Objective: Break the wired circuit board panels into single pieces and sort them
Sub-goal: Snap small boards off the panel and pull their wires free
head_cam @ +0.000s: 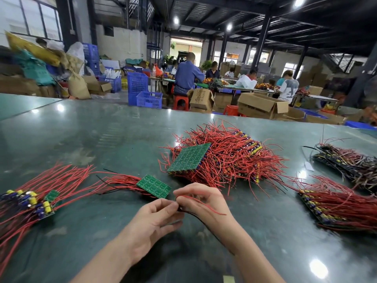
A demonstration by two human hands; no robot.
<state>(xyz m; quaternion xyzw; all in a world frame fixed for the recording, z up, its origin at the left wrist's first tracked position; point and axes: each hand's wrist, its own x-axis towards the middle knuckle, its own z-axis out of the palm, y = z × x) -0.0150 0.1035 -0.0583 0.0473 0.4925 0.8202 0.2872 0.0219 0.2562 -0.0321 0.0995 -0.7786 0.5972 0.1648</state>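
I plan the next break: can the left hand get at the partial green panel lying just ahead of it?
Probably yes. The partial green panel lies just beyond the left hand with nothing between, but that hand first must release the small piece it pinches.

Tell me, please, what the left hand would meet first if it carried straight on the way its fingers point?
The left hand points up and right, so it would likely meet the right hand first; their fingertips already nearly touch around a small piece with a red wire. Depth is hard to judge.
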